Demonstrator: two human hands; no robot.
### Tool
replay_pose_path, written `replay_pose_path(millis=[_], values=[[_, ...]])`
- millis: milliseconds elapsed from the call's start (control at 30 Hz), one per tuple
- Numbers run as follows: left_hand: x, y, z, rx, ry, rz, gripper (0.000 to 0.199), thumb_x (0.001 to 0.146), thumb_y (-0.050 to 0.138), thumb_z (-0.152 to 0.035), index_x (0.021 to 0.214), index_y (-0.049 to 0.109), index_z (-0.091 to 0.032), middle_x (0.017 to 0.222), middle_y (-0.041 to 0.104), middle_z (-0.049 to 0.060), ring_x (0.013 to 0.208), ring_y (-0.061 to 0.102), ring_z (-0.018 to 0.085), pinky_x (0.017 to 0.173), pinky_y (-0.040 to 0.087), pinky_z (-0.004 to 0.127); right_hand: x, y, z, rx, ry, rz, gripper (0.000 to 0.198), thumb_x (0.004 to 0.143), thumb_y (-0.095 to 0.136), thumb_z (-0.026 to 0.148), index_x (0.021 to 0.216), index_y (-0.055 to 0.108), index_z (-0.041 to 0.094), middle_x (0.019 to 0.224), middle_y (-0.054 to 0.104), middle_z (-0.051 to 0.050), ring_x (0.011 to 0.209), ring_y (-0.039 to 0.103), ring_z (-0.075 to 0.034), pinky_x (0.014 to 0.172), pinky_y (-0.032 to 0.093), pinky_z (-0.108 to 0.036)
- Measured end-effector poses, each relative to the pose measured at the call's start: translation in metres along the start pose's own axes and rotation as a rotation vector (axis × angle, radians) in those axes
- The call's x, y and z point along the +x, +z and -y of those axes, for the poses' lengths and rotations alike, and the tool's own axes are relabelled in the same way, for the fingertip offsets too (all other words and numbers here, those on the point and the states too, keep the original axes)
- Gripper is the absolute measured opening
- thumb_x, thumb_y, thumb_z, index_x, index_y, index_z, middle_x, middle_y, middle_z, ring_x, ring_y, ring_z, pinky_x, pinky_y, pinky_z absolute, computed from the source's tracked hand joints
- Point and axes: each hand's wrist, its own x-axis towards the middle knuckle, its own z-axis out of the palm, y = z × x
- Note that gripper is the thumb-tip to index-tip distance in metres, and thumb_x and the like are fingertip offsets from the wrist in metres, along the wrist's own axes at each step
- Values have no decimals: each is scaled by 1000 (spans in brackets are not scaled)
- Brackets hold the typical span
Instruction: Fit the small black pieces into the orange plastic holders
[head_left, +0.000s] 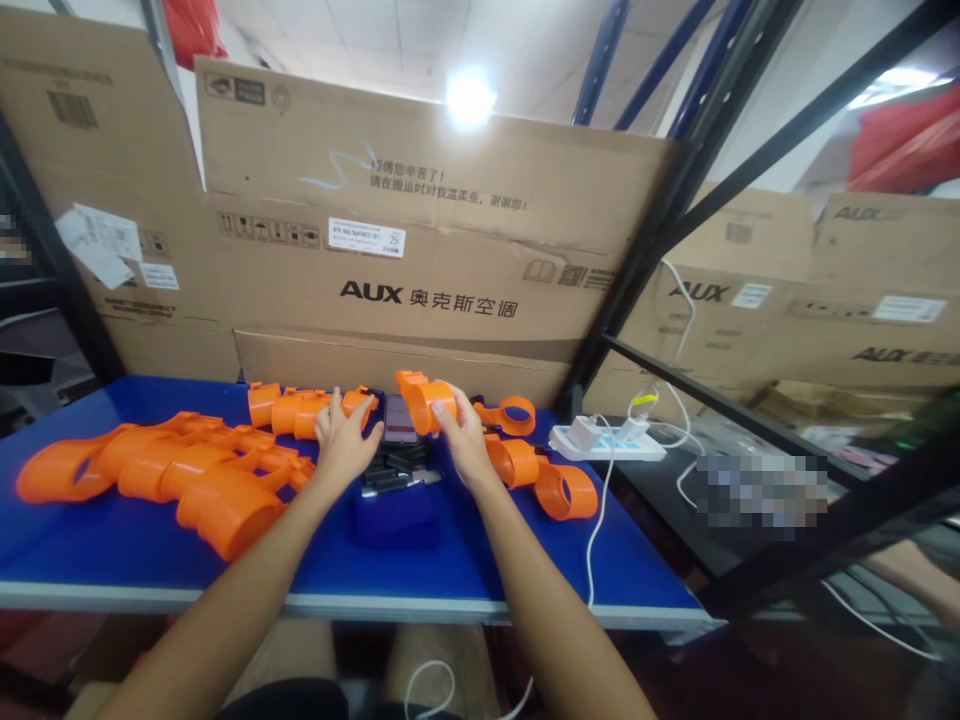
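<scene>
Holding an orange plastic ring (421, 402) up in the right hand (466, 445)

Thumb and fingers pinch the ring's right side, so most of it sticks out left of the grip, by the phone (401, 420). The left hand (345, 442) has its grip spread at the back row of orange rings (296, 413); whether it touches one, I cannot tell. A larger orange cluster (150, 462) lies on the blue bench (112, 545), left of that forearm.

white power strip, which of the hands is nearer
Right: the right hand holds an orange part left of the power strip; the left hand is farther left.
</scene>
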Motion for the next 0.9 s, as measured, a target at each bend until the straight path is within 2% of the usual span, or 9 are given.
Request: replay_pose_path(millis=[67,133,267,400,533,733,900], values=[[0,1,4,8,10,-1,50,89,66,-39,139,65,-32,143,51,18,132,42,45,107,36,66,0,0,-1,4,16,-2,59,86,72,55,135,58,26,113,69,-5,83,63,-18,57,47,-25],[1,3,9,-85,85,-43,47,90,63,-32,137,66,-29,122,60,18,120,50,41,105,39,62,1,0,-3,8,41,-4,61,85,72,55,137,57,26,116,69,-5,86,63,-19,58,48,-25],[5,9,17,-365,234,-105,38,89,60,-21,124,72,-27,104,61,13,107,57,35,102,45,54,5,-1,-7,33,96,-14,65,83,72,55,139,54,26,120,68,-5,91,64,-20,58,48,-25],[10,9,16,-497,196,-53,25,89,59,-19,106,76,-26,101,61,9,100,62,30,97,49,49,7,-1,-11,44,119,-11,65,83,71,57,137,55,26,117,69,-5,88,64,-19,59,48,-24],[13,0,8,-607,188,-91,16,92,58,-22,93,74,-24,102,62,8,107,61,28,101,47,46,6,2,-11,71,132,-15,62,83,71,58,134,55,26,113,70,-3,84,64,-18,62,50,-26],[6,-21,-12,-655,253,-271,21,97,55,-25,82,69,-23,102,58,8,111,59,27,104,45,44,5,15,-9,302,245,-21,52,81,76,48,125,59,27,117,70,-4,91,68,-21,65,56,-28],[-4,-32,-24,-676,277,-449,20,96,56,-24,80,68,-23,105,57,8,102,61,26,99,49,44,16,37,-9,399,411,44,40,81,75,38,116,60,28,108,72,-2,92,69,-21,69,59,-32]])
